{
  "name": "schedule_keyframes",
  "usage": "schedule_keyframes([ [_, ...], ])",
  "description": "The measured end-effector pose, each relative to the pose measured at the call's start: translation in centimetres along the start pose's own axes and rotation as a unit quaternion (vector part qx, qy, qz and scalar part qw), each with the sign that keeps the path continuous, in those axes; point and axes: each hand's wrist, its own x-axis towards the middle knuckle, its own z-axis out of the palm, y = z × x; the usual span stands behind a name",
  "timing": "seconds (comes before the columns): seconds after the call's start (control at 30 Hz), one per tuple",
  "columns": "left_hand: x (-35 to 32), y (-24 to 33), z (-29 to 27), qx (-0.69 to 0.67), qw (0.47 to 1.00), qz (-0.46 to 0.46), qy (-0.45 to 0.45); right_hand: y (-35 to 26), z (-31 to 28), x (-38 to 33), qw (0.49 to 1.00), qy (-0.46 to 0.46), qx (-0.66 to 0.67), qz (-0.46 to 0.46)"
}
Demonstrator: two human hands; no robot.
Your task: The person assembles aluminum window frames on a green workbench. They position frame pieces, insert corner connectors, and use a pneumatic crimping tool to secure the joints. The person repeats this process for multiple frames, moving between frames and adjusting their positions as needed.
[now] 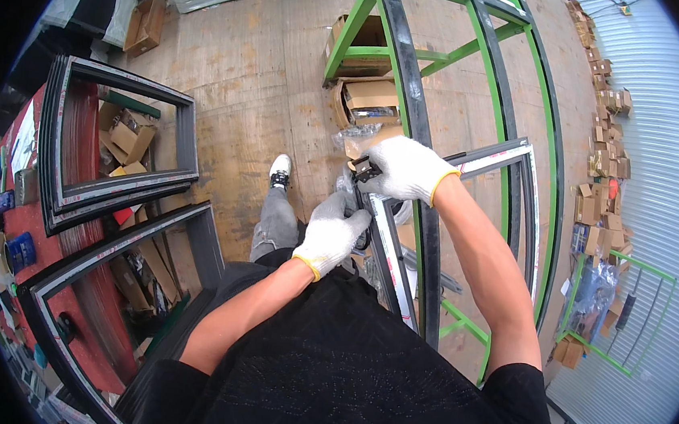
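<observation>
Both of my hands wear white knit gloves with yellow cuffs. My right hand (409, 170) is closed on a small black metal bracket (366, 168), pinched at its fingertips above the corner of a window frame (388, 253). That frame is dark with white film strips and lies across a green rack (420, 138) with black-padded bars. My left hand (331, 231) is closed beside the frame's near-left side, lower than the right. Dark material shows at its fingers, but what it grips is partly hidden.
An open cardboard box (369, 101) with plastic-wrapped parts sits on the floor beyond my hands. Stacked dark frames (188, 146) lean at the left, with another frame (215, 245) nearer. Many boxes (602, 158) line the corrugated wall at right, near a green wire rack (625, 368).
</observation>
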Motion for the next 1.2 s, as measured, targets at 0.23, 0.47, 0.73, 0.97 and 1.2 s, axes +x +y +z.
schedule_keyframes([
  [0.23, 2.0, -1.6, 1.0, 0.071, 0.977, 0.178, 0.098, 0.1, 0.0, 0.9, 1.000, -0.011, 0.018, -0.009],
  [0.47, 1.3, -0.7, 0.0, -0.009, 0.999, 0.038, 0.033, 1.0, -0.2, 1.0, 1.000, -0.022, -0.003, -0.020],
  [0.73, 2.1, -0.4, -0.6, -0.016, 1.000, 0.010, -0.002, 0.2, 0.1, 1.2, 1.000, -0.016, -0.019, 0.001],
  [0.97, 3.4, -0.3, -1.3, 0.093, 0.991, 0.090, 0.027, -0.1, 0.3, 1.2, 0.999, 0.011, -0.026, -0.023],
  [1.2, 5.7, 3.2, -5.8, 0.025, 0.983, 0.013, -0.181, -2.0, 1.5, -4.7, 0.981, 0.181, 0.059, 0.035],
])
